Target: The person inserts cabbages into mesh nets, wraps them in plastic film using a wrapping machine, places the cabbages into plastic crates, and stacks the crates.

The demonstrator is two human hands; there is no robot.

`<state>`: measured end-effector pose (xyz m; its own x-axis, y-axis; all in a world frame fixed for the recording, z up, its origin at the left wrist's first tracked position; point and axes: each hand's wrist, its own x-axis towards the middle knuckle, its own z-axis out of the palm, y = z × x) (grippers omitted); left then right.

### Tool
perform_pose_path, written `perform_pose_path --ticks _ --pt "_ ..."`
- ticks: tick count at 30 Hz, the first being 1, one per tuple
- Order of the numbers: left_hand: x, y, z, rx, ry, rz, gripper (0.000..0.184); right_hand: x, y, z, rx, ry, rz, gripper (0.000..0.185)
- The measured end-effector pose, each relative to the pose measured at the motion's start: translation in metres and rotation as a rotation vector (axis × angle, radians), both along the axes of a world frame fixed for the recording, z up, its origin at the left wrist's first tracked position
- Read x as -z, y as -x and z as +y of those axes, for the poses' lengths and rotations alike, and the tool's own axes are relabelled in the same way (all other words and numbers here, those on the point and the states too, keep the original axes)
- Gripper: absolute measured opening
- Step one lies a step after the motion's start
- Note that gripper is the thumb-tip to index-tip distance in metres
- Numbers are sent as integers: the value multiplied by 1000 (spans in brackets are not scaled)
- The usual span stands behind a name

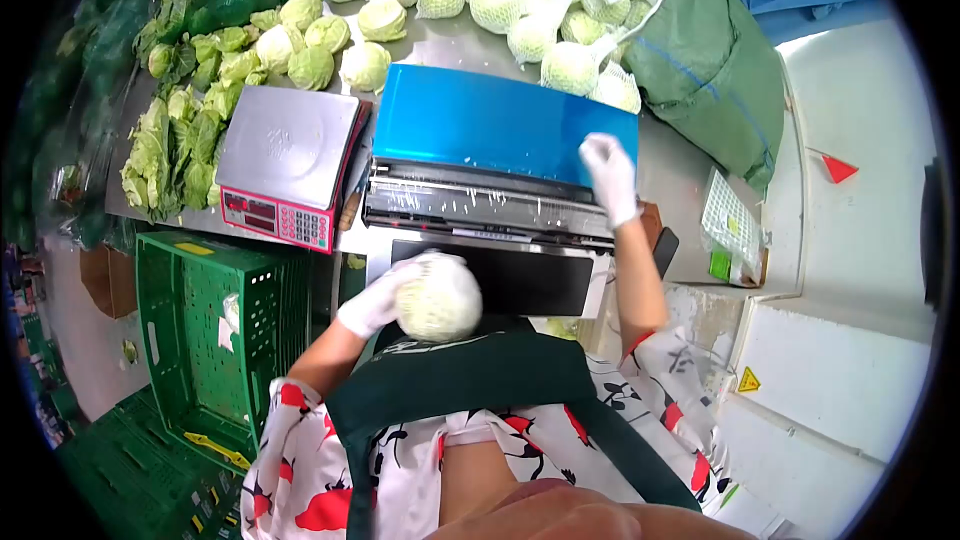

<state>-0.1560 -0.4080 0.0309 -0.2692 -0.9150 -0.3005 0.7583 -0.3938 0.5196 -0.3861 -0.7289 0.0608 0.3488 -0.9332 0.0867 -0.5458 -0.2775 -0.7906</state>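
Note:
A pale round cabbage [440, 302] sits in my gloved left hand [374, 302], close to my apron and over the near edge of the wrapping machine's black plate [530, 280]. The hand is closed around its left side, and the cabbage looks slightly blurred. Over the right part of the machine's blue lid [490, 120] is my gloved right hand [608, 172], with its fingers curled in. Whether anything thin is pinched in them is hidden. The film roller [480, 202] between lid and plate carries scattered white bits.
Left of the machine stands a red digital scale [290, 155]. Loose cabbages [310, 50] and netted cabbages [540, 15] lie at the back, with trimmed leaves [165, 155] at left. A green crate [215, 330] is below left; a green sack [695, 60] stands at right.

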Motion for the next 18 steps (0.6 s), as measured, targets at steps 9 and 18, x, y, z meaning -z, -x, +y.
perform_pose_path --ticks 9,18 --pt "-45 -206 241 -1175 -558 -673 57 103 -28 -268 104 -430 322 46" --pt "-42 -267 93 -672 -557 -1985 49 113 -68 -319 134 -298 242 72"
